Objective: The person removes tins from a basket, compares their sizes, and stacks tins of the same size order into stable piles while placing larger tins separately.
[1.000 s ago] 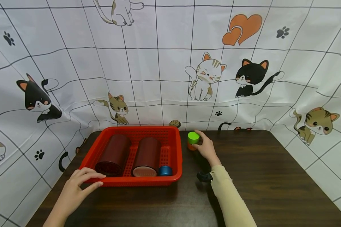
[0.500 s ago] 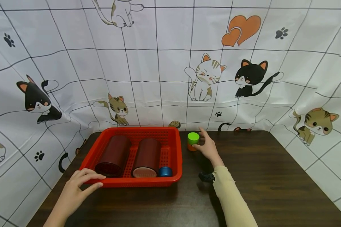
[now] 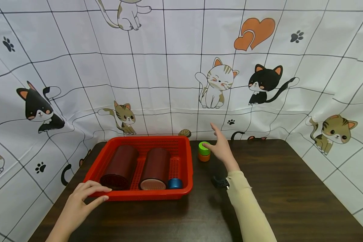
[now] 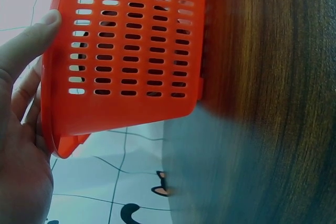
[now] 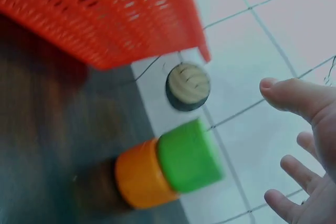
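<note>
A red perforated plastic basket (image 3: 139,195) sits at the table's left half. My left hand (image 3: 80,203) grips its front left corner, thumb on one side of the rim and fingers on the other, as the left wrist view shows. To the right of the basket stands a stack of two short cylinders, a green one (image 5: 189,156) on top of an orange one (image 5: 142,177). My right hand (image 3: 224,149) hovers beside and above that stack, fingers spread and nothing held. In the right wrist view a gap separates the fingers from the green cylinder.
Inside the basket lie two large dark brown cylinders (image 3: 119,168) and a small blue cylinder (image 3: 175,183). A dark wood table (image 3: 275,188) carries everything. White cloth (image 3: 157,67) printed with cats hangs around its back and sides. A black band (image 3: 220,182) is at my right wrist.
My right hand has come away from the green and orange stack and risen, its fingers opening. The stack stays standing in place. My left hand keeps its grip on the basket.
</note>
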A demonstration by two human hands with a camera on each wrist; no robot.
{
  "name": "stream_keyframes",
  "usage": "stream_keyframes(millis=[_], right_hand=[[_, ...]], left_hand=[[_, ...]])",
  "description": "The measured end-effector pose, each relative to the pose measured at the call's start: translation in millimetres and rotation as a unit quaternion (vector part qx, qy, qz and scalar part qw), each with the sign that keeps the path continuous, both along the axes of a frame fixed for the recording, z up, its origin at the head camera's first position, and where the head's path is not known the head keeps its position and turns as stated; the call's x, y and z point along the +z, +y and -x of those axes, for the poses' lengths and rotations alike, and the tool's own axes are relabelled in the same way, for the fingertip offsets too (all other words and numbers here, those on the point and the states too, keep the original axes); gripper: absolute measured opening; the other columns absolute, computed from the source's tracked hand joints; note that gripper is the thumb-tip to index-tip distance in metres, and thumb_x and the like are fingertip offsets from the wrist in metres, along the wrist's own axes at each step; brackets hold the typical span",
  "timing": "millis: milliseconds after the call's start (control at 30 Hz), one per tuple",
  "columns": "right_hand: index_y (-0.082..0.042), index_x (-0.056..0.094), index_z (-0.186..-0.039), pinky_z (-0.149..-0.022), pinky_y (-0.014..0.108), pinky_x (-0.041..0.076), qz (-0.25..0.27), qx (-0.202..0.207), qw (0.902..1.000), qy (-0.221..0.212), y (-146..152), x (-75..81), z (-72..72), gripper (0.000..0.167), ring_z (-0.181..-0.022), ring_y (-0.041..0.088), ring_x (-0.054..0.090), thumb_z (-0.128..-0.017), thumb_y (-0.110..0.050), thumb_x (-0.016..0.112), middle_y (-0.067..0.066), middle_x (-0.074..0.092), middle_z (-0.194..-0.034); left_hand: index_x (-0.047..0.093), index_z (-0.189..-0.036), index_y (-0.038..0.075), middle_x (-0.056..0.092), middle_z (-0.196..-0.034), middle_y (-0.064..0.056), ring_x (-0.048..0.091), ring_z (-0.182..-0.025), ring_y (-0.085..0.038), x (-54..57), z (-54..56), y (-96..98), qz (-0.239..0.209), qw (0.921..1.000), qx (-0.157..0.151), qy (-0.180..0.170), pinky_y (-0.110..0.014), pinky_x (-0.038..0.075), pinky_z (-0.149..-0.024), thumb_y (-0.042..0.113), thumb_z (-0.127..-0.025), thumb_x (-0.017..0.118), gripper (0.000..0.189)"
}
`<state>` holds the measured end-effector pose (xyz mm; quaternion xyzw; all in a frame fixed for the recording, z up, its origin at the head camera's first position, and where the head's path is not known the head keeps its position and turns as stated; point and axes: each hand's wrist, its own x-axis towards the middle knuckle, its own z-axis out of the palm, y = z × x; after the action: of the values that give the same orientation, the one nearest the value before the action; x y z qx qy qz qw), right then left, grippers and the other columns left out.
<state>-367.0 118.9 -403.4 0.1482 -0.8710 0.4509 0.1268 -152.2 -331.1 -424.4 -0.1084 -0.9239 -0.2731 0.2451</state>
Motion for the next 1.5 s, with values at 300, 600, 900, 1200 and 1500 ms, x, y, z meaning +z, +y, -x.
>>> stream_keyframes(millis=[300, 600, 900, 1200, 1500], right_hand=[[-0.016, 0.031, -0.155, -0.112, 0.060, 0.035, 0.036, 0.031, 0.9979, 0.043, -25, 29.1, -2.6, 0.081, -0.141, 0.042, 0.040, -0.087, -0.015, 0.075, 0.015, 0.038, -0.157], [-0.015, 0.037, -0.151, -0.108, 0.056, 0.041, 0.043, 0.038, 0.9975, 0.041, -63, 55.0, -9.3, 0.069, -0.137, 0.034, 0.046, -0.091, -0.015, 0.070, 0.015, 0.045, -0.152], [-0.012, 0.048, -0.144, -0.102, 0.049, 0.048, 0.013, 0.082, 0.9963, 0.025, -92, 56.5, -14.9, 0.056, -0.130, 0.035, 0.053, -0.094, -0.021, 0.069, 0.012, 0.052, -0.145], [-0.010, 0.056, -0.135, -0.102, 0.047, 0.049, -0.040, 0.127, 0.9909, -0.016, -112, 53.5, -21.1, 0.045, -0.125, 0.034, 0.058, -0.094, -0.025, 0.068, 0.013, 0.058, -0.138], [-0.009, 0.063, -0.125, -0.100, 0.042, 0.050, -0.147, 0.196, 0.9671, -0.069, -120, 57.6, -28.3, 0.034, -0.116, 0.026, 0.063, -0.096, -0.027, 0.065, 0.011, 0.067, -0.125]], left_hand=[[0.074, -0.098, 0.039, 0.063, -0.096, 0.017, 0.039, -0.096, 0.009, -1.2, 0.3, -0.4, -0.001, 1.0000, -0.005, 0.003, -0.018, 0.035, -0.078, 0.019, -0.075, 0.085, 0.032], [0.074, -0.098, 0.038, 0.063, -0.096, 0.017, 0.039, -0.096, 0.010, -1.3, 0.5, -1.0, 0.000, 0.9999, -0.007, 0.011, -0.017, 0.034, -0.078, 0.018, -0.075, 0.085, 0.033], [0.074, -0.098, 0.038, 0.063, -0.095, 0.017, 0.039, -0.095, 0.009, -0.4, -0.1, -0.2, -0.001, 0.9998, -0.012, 0.016, -0.017, 0.034, -0.078, 0.016, -0.074, 0.085, 0.034], [0.074, -0.098, 0.038, 0.063, -0.095, 0.017, 0.040, -0.096, 0.010, -1.2, 1.8, -1.5, -0.001, 0.9997, -0.015, 0.017, -0.016, 0.034, -0.079, 0.015, -0.074, 0.085, 0.034], [0.075, -0.097, 0.034, 0.063, -0.093, 0.019, 0.041, -0.093, 0.009, -0.9, 1.7, -1.3, -0.002, 0.9995, -0.026, 0.019, -0.014, 0.035, -0.078, 0.014, -0.073, 0.086, 0.033]])
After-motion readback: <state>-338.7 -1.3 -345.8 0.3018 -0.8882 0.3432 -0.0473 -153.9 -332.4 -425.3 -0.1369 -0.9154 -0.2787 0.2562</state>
